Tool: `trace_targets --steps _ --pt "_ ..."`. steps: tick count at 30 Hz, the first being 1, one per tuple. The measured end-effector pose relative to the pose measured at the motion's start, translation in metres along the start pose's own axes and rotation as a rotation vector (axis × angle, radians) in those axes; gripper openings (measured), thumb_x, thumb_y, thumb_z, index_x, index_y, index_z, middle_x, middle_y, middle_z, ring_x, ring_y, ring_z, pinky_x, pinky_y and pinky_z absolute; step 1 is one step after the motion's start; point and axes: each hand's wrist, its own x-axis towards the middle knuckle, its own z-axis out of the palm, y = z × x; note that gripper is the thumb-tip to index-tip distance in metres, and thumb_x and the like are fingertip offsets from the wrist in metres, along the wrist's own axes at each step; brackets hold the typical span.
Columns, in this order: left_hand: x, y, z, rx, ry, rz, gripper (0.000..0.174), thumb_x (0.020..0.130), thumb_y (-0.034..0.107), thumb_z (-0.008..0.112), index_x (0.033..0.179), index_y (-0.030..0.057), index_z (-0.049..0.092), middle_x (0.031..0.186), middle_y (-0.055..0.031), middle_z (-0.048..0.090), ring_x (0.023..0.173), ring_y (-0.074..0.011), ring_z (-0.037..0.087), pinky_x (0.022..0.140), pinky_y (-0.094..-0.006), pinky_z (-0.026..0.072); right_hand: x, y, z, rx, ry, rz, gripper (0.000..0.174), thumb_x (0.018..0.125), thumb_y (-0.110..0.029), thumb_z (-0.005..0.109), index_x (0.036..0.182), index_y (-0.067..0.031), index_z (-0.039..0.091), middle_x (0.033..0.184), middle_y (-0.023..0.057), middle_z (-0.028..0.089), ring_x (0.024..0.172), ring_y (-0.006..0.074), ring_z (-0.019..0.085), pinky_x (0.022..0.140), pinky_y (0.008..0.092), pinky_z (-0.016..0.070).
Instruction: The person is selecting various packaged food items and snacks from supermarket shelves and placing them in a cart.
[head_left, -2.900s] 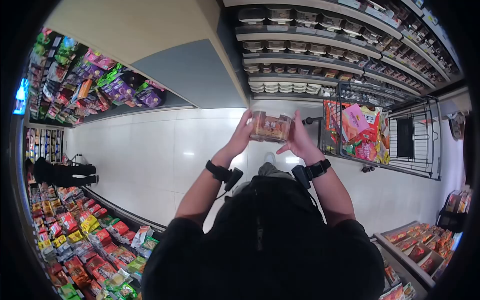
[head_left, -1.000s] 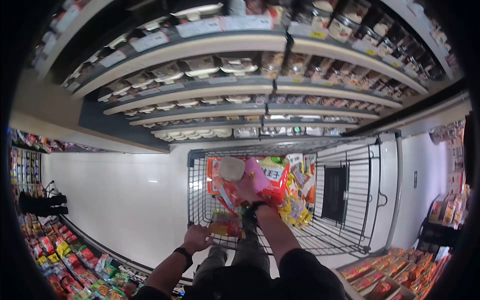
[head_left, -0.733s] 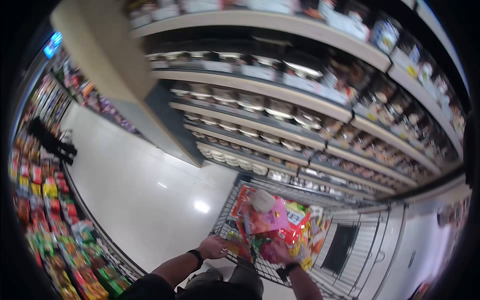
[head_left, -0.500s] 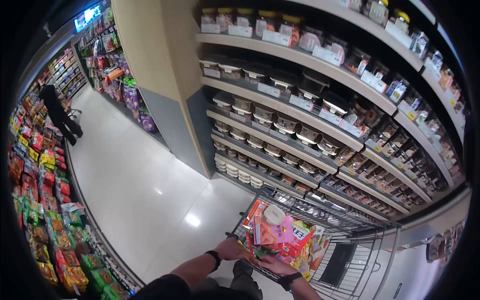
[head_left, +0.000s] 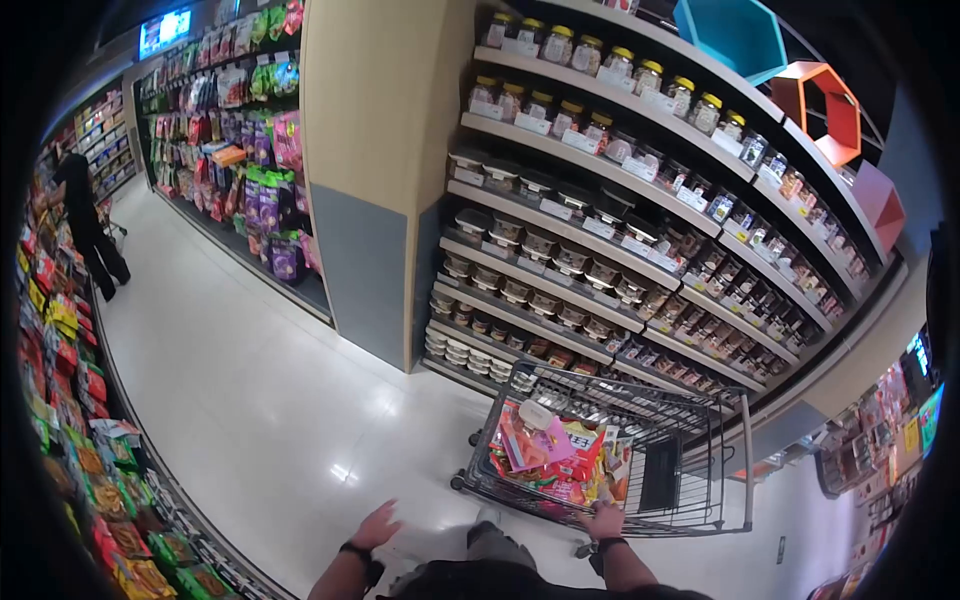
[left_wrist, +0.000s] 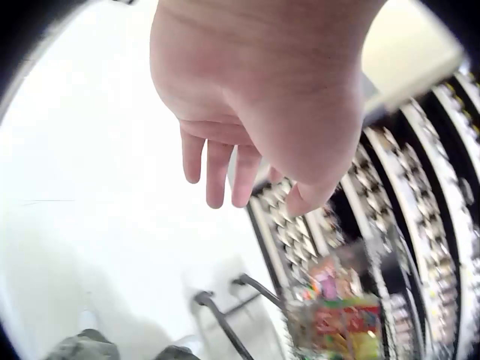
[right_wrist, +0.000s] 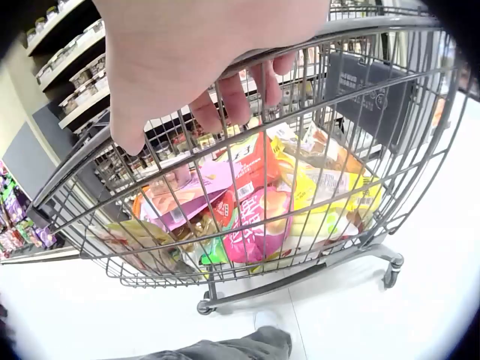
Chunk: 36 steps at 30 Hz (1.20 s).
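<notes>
Right hand (head_left: pixel 604 520) is on the near end of the shopping cart (head_left: pixel 745 470), fingers (right_wrist: pixel 232 101) curled over the top handle bar, so it's gripping the cart. Left hand (head_left: pixel 375 525) is off to the left of it, well apart from the cart, out over the white floor (head_left: pixel 250 400) with fingers loose and slightly spread, holding nothing.

The cart sits right in front of the person, just beside the shelves (head_left: pixel 600 250) of jars and boxed stuff on the far side. It's loaded with colourful snack packets (head_left: pixel 570 465), and a tub with a white lid (head_left: pixel 535 415) sits on top of the pile at the far left end. Another person (head_left: pixel 85 220) stands way down the aisle on the far left.
</notes>
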Motion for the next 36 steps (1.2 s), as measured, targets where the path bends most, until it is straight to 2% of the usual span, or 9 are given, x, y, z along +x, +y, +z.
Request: trace_targets --steps 4,5,6,16,20,25,30,32,36 --pt "-0.147 -0.196 -0.050 0.384 0.272 -0.370 0.038 0.079 0.028 0.063 0.108 0.0031 0.060 0.107 -0.0185 0.062 0.106 -0.0323 0.056 0.091 -0.0389 0.0455 0.027 -0.035 -0.002 -0.063 -0.060 -0.112 0.068 0.068 -0.068 0.056 0.109 -0.0140 0.064 0.119 0.0128 0.055 0.120 0.0350 0.039 0.094 0.0523 0.0339" --pt "-0.184 -0.245 -0.050 0.885 0.131 0.021 0.033 0.080 0.026 0.063 0.104 0.0041 0.063 0.101 -0.0155 0.065 0.096 -0.0283 0.062 0.087 -0.0376 0.0482 0.035 -0.046 0.004 -0.033 -0.054 -0.142 0.070 0.068 -0.069 0.055 0.109 -0.0141 0.064 0.122 0.0128 0.053 0.123 0.0344 0.037 0.096 0.0510 0.0331" --pt "-0.242 -0.277 -0.055 0.378 0.168 -0.502 0.032 0.080 0.027 0.062 0.104 0.0047 0.063 0.102 -0.0156 0.064 0.094 -0.0280 0.062 0.085 -0.0387 0.0487 0.043 -0.053 0.011 -0.003 -0.049 -0.173 0.071 0.068 -0.071 0.053 0.109 -0.0141 0.064 0.126 0.0128 0.051 0.126 0.0338 0.035 0.098 0.0496 0.0322" --pt "-0.284 -0.236 0.069 -0.388 0.397 -0.609 0.027 0.089 0.026 0.046 0.089 0.0062 0.063 0.088 -0.0159 0.064 0.073 -0.0282 0.063 0.061 -0.0438 0.0494 0.037 -0.117 -0.067 0.464 -0.672 -0.183 0.063 0.078 -0.061 0.056 0.104 -0.0044 0.066 0.089 0.0121 0.067 0.087 0.0219 0.063 0.078 0.0334 0.0478" --pt "-0.232 -0.248 0.020 -0.256 0.133 -0.718 0.031 0.083 0.031 0.058 0.099 0.0054 0.066 0.086 -0.0080 0.067 0.077 -0.0181 0.065 0.076 -0.0336 0.0512 0.080 -0.094 0.030 1.138 -0.728 -0.043 0.039 0.086 -0.032 0.060 0.111 -0.0014 0.060 0.099 0.0084 0.063 0.096 0.0181 0.057 0.084 0.0315 0.0444" --pt "-0.193 -0.191 -0.115 0.023 0.130 -0.708 0.037 0.080 0.040 0.061 0.100 0.0084 0.065 0.087 -0.0073 0.067 0.075 -0.0170 0.064 0.073 -0.0322 0.0506 0.123 -0.279 0.030 1.325 -0.443 -0.250 0.103 0.074 -0.028 0.073 0.141 0.0029 0.000 0.144 0.0213 0.019 0.130 0.0304 0.029 0.106 0.0356 0.0276" --pt "-0.134 -0.099 -0.235 0.028 0.412 -0.474 0.031 0.084 0.030 0.060 0.100 0.0035 0.062 0.089 -0.0097 0.065 0.077 -0.0154 0.061 0.073 -0.0311 0.0496 0.134 -0.320 0.019 0.906 -0.257 -0.121 0.124 0.060 -0.027 0.082 0.138 0.0096 -0.006 0.145 0.0276 0.003 0.136 0.0320 0.010 0.111 0.0349 0.0104" --pt "-0.113 -0.081 -0.264 -0.147 0.616 -0.239 0.024 0.087 0.021 0.057 0.101 0.0008 0.059 0.085 -0.0068 0.062 0.073 -0.0148 0.059 0.069 -0.0287 0.0494 0.128 -0.305 0.044 0.938 -0.075 -0.250 0.116 0.060 -0.016 0.081 0.140 0.0025 -0.001 0.129 0.0190 0.033 0.116 0.0269 0.037 0.099 0.0349 0.0331" --pt "-0.097 -0.065 -0.270 -0.108 0.632 -0.327 0.022 0.084 0.018 0.060 0.100 0.0018 0.061 0.081 -0.0054 0.063 0.072 -0.0138 0.059 0.069 -0.0273 0.0491 0.163 -0.299 0.050 1.217 -0.464 -0.055 0.109 0.067 -0.014 0.076 0.143 -0.0051 -0.001 0.118 0.0152 0.042 0.103 0.0251 0.048 0.081 0.0338 0.0464"
